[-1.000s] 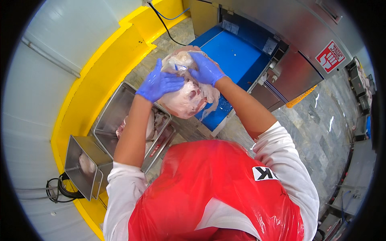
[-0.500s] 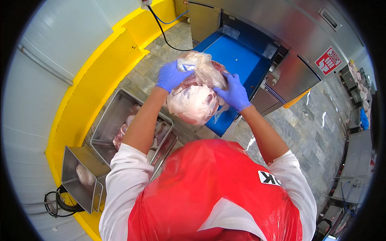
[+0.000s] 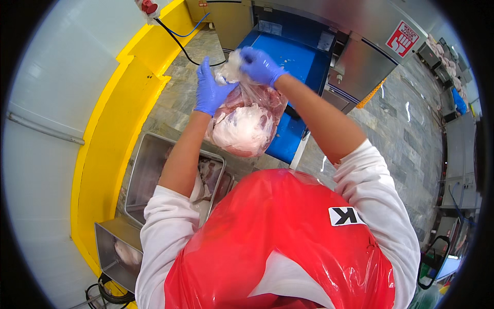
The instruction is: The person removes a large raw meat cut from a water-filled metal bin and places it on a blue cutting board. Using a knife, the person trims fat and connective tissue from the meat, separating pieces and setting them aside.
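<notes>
Meat [image 3: 243, 130], underside hidden; right fingers [image 3: 249, 54] seemingly clamped on clear bag [image 3: 233, 66], left fingers [image 3: 204, 73] apart.

Two hands [image 3: 212, 95] [image 3: 262, 67], one bag of meat [image 3: 244, 126], one blue belt [image 3: 296, 56], one red apron [image 3: 231, 226]

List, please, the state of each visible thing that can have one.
Clear bag: bunched at top, sealing unclear.
Meat: raw, bagged.
Left hand: gloved, open, thumb apart.
Right hand: gloved, curled on bag.
Blue belt: motion unclear.
Larger bin: uncovered, holding meat.
Smaller bin: uncovered, holding pale meat.
</notes>
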